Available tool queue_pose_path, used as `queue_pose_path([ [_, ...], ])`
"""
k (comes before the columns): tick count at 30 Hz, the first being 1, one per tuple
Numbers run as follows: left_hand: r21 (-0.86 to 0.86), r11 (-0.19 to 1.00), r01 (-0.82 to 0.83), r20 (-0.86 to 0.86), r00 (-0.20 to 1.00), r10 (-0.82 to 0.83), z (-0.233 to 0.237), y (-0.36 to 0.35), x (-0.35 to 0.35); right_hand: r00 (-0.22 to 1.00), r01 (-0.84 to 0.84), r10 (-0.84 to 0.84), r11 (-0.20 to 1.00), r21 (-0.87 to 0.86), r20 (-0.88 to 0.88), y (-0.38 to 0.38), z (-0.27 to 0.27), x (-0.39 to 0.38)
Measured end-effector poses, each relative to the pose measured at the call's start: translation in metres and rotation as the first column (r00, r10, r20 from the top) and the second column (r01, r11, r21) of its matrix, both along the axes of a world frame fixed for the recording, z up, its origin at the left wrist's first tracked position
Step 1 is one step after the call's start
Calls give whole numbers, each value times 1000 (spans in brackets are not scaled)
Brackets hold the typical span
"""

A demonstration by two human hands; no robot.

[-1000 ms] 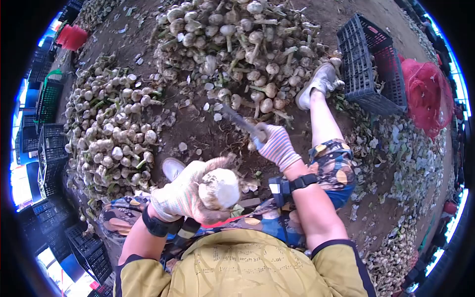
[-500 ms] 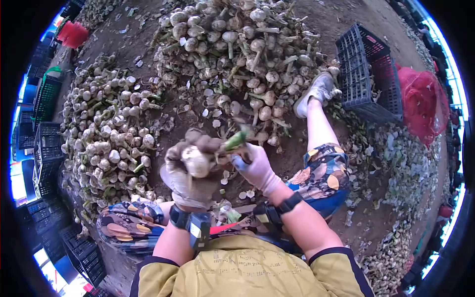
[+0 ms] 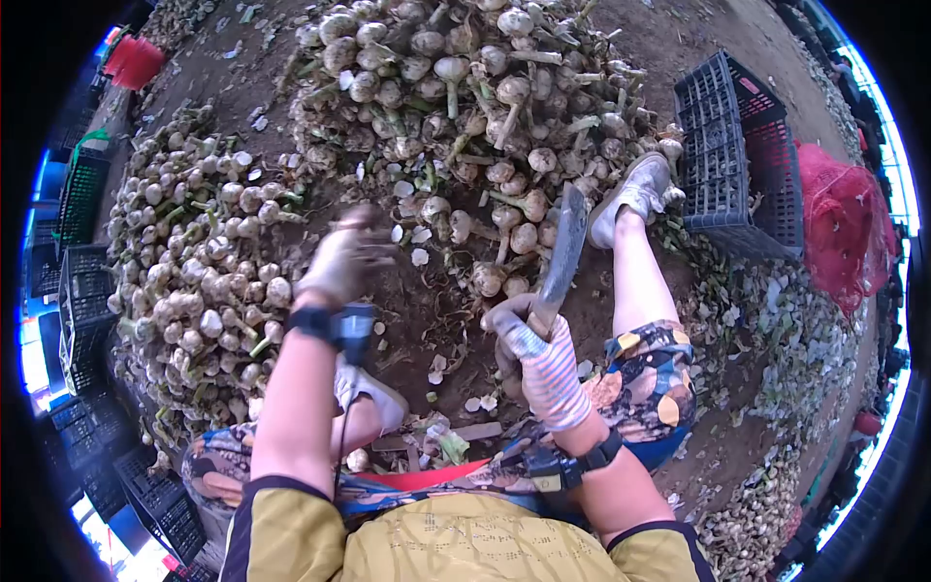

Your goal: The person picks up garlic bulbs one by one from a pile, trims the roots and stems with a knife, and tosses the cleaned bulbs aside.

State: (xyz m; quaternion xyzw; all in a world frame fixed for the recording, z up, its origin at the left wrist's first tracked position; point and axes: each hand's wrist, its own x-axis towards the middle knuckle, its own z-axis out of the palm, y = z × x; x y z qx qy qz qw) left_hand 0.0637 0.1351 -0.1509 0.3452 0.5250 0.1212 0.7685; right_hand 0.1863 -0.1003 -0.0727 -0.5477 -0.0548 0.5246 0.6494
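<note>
My right hand point(image 3: 548, 364), in a striped glove, is wrapped round the handle of a knife point(image 3: 564, 247), whose dark blade points up and away from me. My left hand point(image 3: 346, 260), gloved and smeared by motion, is over the ground between two piles of garlic; its fingers are too blurred to read, and no bulb shows in it. The larger heap of garlic point(image 3: 456, 78), with stems on many bulbs, lies ahead of me. To the left spreads a pile of garlic bulbs point(image 3: 194, 262) with mostly short stems.
A black crate point(image 3: 713, 145) stands at the right, beside a red mesh bag point(image 3: 842, 223). More black crates point(image 3: 87, 291) line the left edge. My shoe point(image 3: 635, 189) touches the large heap's right side. Leaf scraps point(image 3: 766, 339) litter the ground at right.
The garlic bulb that was in my left hand is no longer there, and that hand has moved left and away from my right hand. The knife blade now shows clearly, pointing upward.
</note>
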Motion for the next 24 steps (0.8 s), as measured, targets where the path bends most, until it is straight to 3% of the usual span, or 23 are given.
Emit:
queue_pose_path([
  [1, -31, 988, 154, -119, 980, -157, -29, 0, 31, 998, -41, 44, 996, -75, 41, 1, 6, 3],
  [2, 33, 978, 205, -205, 959, -195, -42, -6, 57, 999, -44, 46, 995, -87, 27, 4, 9, 4],
  [3, 235, 907, 348, -442, 870, -219, -65, -8, 83, 999, -46, 48, 994, -96, 12, 8, 9, 4],
  [5, 230, 825, 515, -698, 679, -229, -153, 0, 103, 999, -46, 47, 995, -89, 9, 11, 4, 4],
  [7, 385, 833, 398, -512, 843, -167, -132, -15, 96, 998, -33, 37, 996, -81, 42, 12, 2, 6],
  [8, 275, 922, 274, -368, 915, -162, -107, -21, 88, 999, -28, 32, 996, -85, 36, 9, 1, 6],
  [9, 217, 955, 202, -85, 979, -187, -134, -13, 65, 995, -45, 55, 993, -105, 89, 9, 0, 9],
  [11, 78, 985, 157, 203, 964, -170, -87, -26, 33, 987, -62, 77, 992, -114, 139, 8, -1, 12],
  [13, 133, 969, 206, 469, 848, -245, -44, -37, 8, 955, -75, 100, 992, -97, 278, 9, -4, 12],
  [14, 100, 974, 203, 488, 843, -226, -22, -46, -2, 873, -81, 103, 995, -66, 476, 9, -14, 9],
  [15, 125, 975, 184, 447, 867, -221, -2, -53, -8, 720, -152, 217, 976, -154, 659, 7, -24, 10],
  [17, 206, 938, 278, 175, 933, -315, 47, -69, -16, 435, -229, 344, 936, -268, 832, 7, -19, 6],
  [19, 280, 889, 363, 163, 894, -417, 83, -82, -29, 377, -297, 361, 919, -258, 853, 7, -6, 1],
  [21, 467, 823, 323, 165, 883, -440, 106, -99, -26, 316, -362, 381, 895, -261, 869, 4, 6, -3],
  [22, 455, 810, 370, 104, 881, -462, 112, -103, -30, 308, -383, 358, 895, -230, 881, 3, 10, -4],
  [23, 838, 131, 530, -323, 674, -664, 97, -93, -38, 301, -403, 335, 893, -199, 893, 2, 14, -4],
  [24, 727, 495, 475, -95, 785, -613, 97, -105, -45, 298, -419, 329, 889, -187, 896, 1, 19, -5],
])
